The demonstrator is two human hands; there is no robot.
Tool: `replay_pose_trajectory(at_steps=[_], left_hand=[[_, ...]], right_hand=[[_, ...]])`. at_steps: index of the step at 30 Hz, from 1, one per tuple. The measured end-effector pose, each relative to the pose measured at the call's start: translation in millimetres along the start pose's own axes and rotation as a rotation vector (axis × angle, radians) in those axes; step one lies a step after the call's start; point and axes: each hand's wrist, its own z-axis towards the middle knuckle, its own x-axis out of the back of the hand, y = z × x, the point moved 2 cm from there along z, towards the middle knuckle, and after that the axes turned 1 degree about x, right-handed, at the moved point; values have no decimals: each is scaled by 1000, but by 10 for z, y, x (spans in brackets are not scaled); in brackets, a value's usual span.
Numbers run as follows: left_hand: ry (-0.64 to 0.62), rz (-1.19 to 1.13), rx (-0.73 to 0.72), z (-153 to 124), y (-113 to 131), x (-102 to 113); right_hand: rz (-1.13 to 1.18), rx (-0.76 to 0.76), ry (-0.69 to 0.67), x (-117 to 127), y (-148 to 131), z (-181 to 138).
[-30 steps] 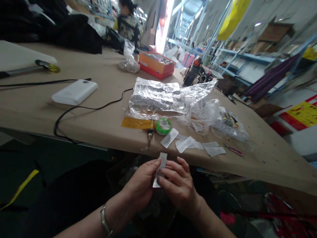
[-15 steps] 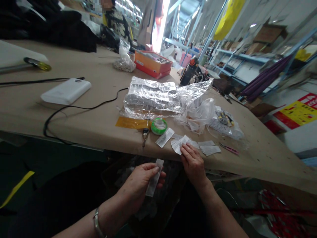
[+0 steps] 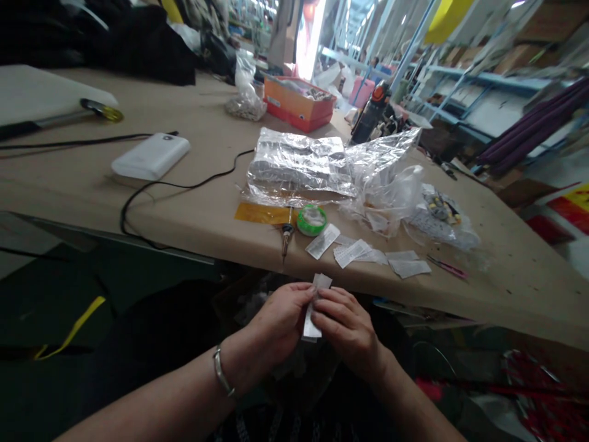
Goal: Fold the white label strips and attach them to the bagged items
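A wide brown desk (image 3: pixel 193 212) fills the upper half of the view, and its near edge runs just above the hands. On it lies a crinkled silvery bag (image 3: pixel 299 162), with loose clear plastic (image 3: pixel 386 184) bunched on its right side. Left of the bag sits a flat white box (image 3: pixel 151 156), and a black cable (image 3: pixel 184 184) curves across the desk and over the edge. An orange box (image 3: pixel 301 104) and a dark bottle (image 3: pixel 370 113) stand further back.

The left hand (image 3: pixel 280 322), with a bracelet (image 3: pixel 221 371) at the wrist, and the right hand (image 3: pixel 352 331) meet below the desk edge, over the lap. Both are grasping one paper slip (image 3: pixel 311 322).

Near the desk edge a yellow sheet (image 3: pixel 262 213) lies beside a green roll of tape (image 3: pixel 311 220), and a small pointed tool (image 3: pixel 286 236) rests in front of them. To the right, several loose slips (image 3: pixel 352 252) are scattered along the edge, well apart from the hands.

The paper slip stands almost upright between the two hands. The left fingers (image 3: pixel 301 291) pinch its left edge and the right fingers (image 3: pixel 331 298) close on it from the other side. Its top end pokes up above the fingertips and its lower end shows beneath them, clear of the desk.
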Motion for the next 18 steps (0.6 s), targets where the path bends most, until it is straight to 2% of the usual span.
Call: replay_pose_trajectory(at_steps=[4,9,18], left_hand=[[35,-12,6,-16,-16,63],[-9,-23,11,-41,9,69],[-21,-12,31,-44,-31,97]], right_hand=[[0,24,-70,-67,-49,15],[5,69,-90,-20,-39,69],[-22,45,-151,-41,-78,66]])
